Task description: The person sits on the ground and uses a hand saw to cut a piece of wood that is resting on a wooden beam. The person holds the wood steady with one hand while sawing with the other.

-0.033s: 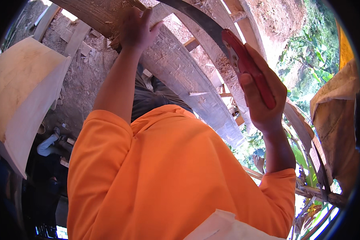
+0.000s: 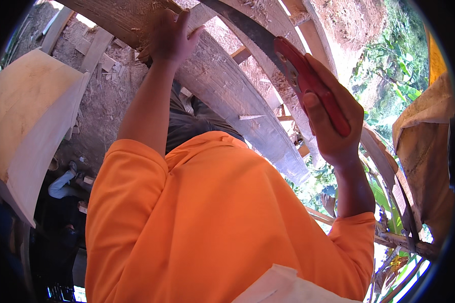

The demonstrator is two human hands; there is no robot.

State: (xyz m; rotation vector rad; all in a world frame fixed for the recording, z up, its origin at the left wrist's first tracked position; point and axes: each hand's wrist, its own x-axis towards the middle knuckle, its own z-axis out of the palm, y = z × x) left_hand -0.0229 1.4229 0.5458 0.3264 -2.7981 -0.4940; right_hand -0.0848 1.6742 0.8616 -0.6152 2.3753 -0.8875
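Observation:
My right hand point(image 2: 341, 123) is wrapped round the red handle of a hand saw point(image 2: 316, 81). Its dark, curved, toothed blade runs up and left past the top edge of the picture, so the tip is out of sight. At the upper left, my left hand point(image 2: 171, 40) rests on a brown wooden board point(image 2: 119, 20), thumb and forefinger apart. Below and right of that hand a wide grey plank point(image 2: 232, 86) slants down to the right, with a loose splinter on it. Where the blade meets the wood, if it does, cannot be seen.
A pale curved-looking wooden panel point(image 2: 30, 106) stands at the left. Wood scraps point(image 2: 108, 63) and sawdust litter the ground. Another person's leg point(image 2: 60, 186) shows at lower left. Brown sheeting point(image 2: 424, 151) hangs at right, near green plants point(image 2: 397, 65).
The saw handle's upper end has shifted slightly left, tilting with my right hand. My left hand has stayed almost in place on the board.

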